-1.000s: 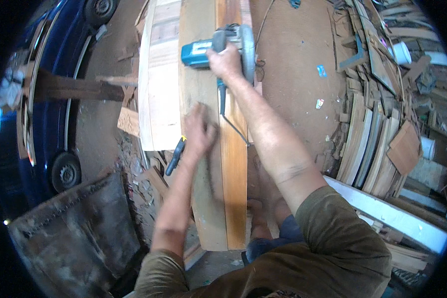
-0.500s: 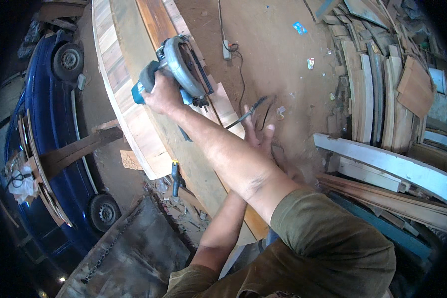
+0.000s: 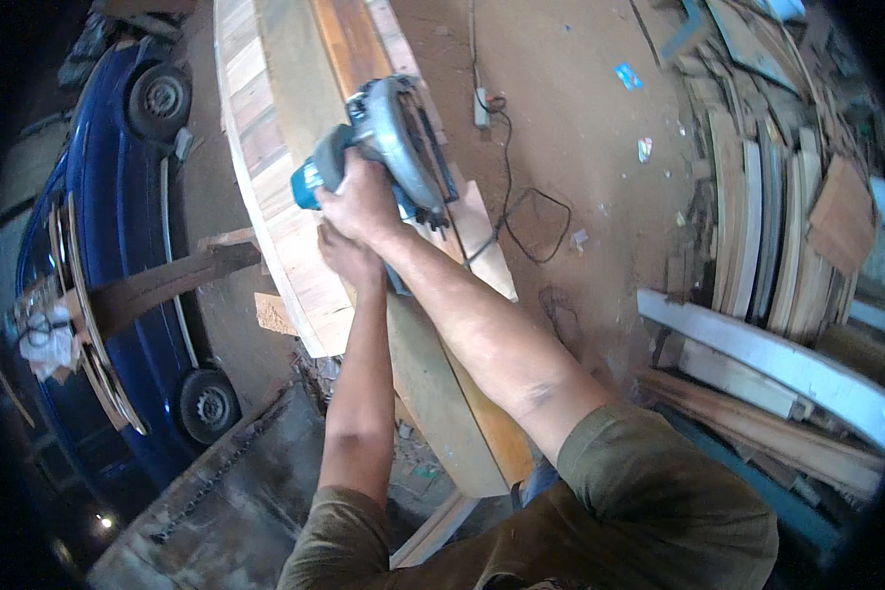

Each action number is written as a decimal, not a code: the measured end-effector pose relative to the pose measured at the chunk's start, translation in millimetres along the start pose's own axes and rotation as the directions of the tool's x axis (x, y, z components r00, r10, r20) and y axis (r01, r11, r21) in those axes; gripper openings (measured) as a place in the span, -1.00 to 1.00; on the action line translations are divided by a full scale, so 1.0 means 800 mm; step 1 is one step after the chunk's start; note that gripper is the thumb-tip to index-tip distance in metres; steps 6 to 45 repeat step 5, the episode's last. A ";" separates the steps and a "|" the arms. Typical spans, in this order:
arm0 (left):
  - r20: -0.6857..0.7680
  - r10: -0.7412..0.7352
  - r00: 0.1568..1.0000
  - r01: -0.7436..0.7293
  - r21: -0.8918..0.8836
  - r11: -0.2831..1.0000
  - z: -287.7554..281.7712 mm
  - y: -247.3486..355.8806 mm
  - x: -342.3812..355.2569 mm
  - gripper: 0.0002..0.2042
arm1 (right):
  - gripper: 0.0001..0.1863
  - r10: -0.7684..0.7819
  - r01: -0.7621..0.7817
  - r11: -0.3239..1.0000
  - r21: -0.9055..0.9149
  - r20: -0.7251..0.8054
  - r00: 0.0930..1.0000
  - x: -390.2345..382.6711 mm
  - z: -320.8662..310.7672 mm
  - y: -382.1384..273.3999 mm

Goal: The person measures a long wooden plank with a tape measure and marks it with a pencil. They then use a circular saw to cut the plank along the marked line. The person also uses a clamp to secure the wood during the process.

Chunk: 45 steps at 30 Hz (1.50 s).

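A circular saw (image 3: 398, 138) with a teal-and-dark body stands on a long wooden plank (image 3: 438, 413). My right hand (image 3: 364, 202) is closed around its rear handle. Just below, my left hand (image 3: 349, 258) is at the back of the saw, over the plank; its fingers are partly covered by the right hand, so their grip is unclear. A black power cord (image 3: 551, 231) loops over the ground to the right of the saw. Pale boards (image 3: 265, 157) lie side by side beneath the plank, and a reddish-brown strip (image 3: 349, 44) runs along its far part.
A blue vehicle (image 3: 118, 216) stands at the left, with a wooden beam (image 3: 167, 285) between it and the boards. Stacked timber (image 3: 747, 226) and a white board (image 3: 772, 349) lie at the right. A white socket block (image 3: 481, 108) rests on the dusty ground.
My left hand has let go of the cord and come from under my right arm to the back of the saw. The cord now lies looped on the ground. The view has shifted slightly.
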<state>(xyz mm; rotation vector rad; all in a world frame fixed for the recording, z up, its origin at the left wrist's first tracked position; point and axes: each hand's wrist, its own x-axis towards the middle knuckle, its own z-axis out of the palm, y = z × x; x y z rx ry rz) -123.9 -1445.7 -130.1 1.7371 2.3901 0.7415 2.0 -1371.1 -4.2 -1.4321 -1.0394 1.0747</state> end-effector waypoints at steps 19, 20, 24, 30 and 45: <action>0.099 -0.049 0.994 0.026 0.227 0.974 0.025 0.000 0.000 -0.15 | -0.67 0.051 -0.055 0.997 0.048 0.084 0.995 0.010 -0.001 0.001; 0.099 -0.049 0.994 0.026 0.227 0.974 0.025 0.000 0.000 -0.15 | -0.67 0.051 -0.055 0.997 0.048 0.084 0.995 0.010 -0.001 0.001; 0.099 -0.049 0.994 0.026 0.227 0.974 0.025 0.000 0.000 -0.15 | -0.67 0.051 -0.055 0.997 0.048 0.084 0.995 0.010 -0.001 0.001; 0.099 -0.049 0.994 0.026 0.227 0.974 0.025 0.000 0.000 -0.15 | -0.67 0.051 -0.055 0.997 0.048 0.084 0.995 0.010 -0.001 0.001; 0.099 -0.049 0.994 0.026 0.227 0.974 0.025 0.000 0.000 -0.15 | -0.67 0.051 -0.055 0.997 0.048 0.084 0.995 0.010 -0.001 0.001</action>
